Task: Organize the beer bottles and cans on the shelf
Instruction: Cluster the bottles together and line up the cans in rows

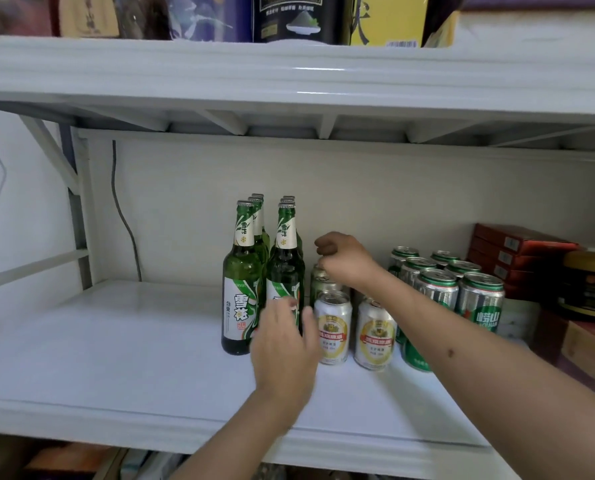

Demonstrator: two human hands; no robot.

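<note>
Several green beer bottles (240, 282) stand upright in two rows on the white shelf (122, 348). To their right stand silver cans with red and gold labels (332, 327), then several green-topped cans (479, 299). My left hand (284, 344) hovers with spread fingers in front of the right front bottle (285, 268), blurred, its fingers holding nothing. My right hand (344, 259) reaches over the silver cans with fingers curled down onto the top of a rear can (320, 275); whether it grips that can is hidden.
Red boxes (517, 251) are stacked at the back right, with a round yellow-lidded tin (590, 285) in front of them. The upper shelf (289, 81) hangs close above the bottle tops. A cable (122, 216) runs down the back wall at left.
</note>
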